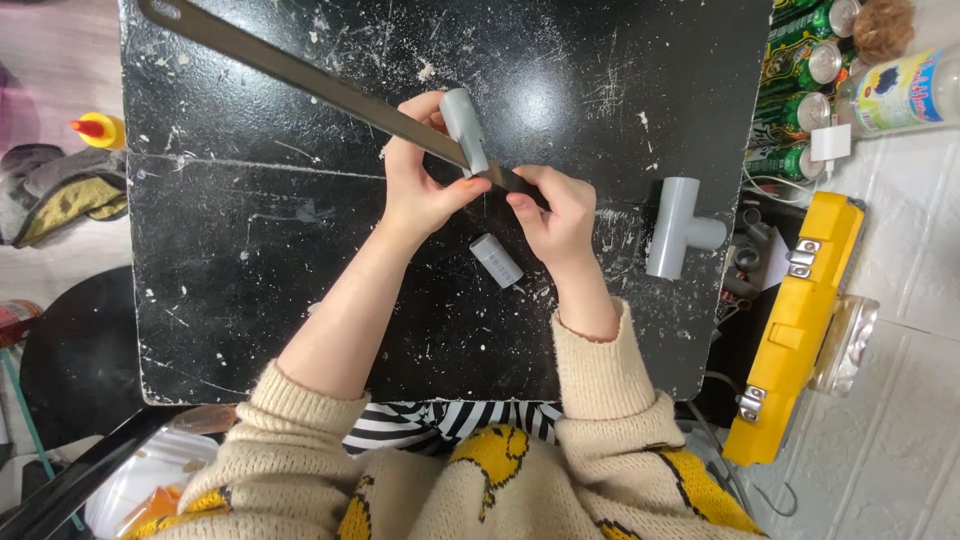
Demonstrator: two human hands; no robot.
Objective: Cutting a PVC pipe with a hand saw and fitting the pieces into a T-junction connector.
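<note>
- Leftmost, a yellow squeeze bottle with a red cap lies on the floor beside a crumpled cloth, well apart from the work.
- A long dark blade runs from the upper left corner of the black counter diagonally down toward the hands; the shallow angle probably keeps its edge bearing on the pipe.
- The left hand pinches a short grey pipe piece between thumb and fingers, holding it upright against the blade. The grip sits close to the contact point, likely to stop the piece turning.
- Just below the hands, a second short grey pipe piece lies loose on the counter, touching nothing.
- The right hand is closed around the near end of the blade, fingers curled over it, apparently steadying and driving the tool.
- A grey tee fitting rests near the counter's right edge, apart from both hands.
- Off the counter, a long yellow case stands alongside green cans and a clear bottle.
</note>
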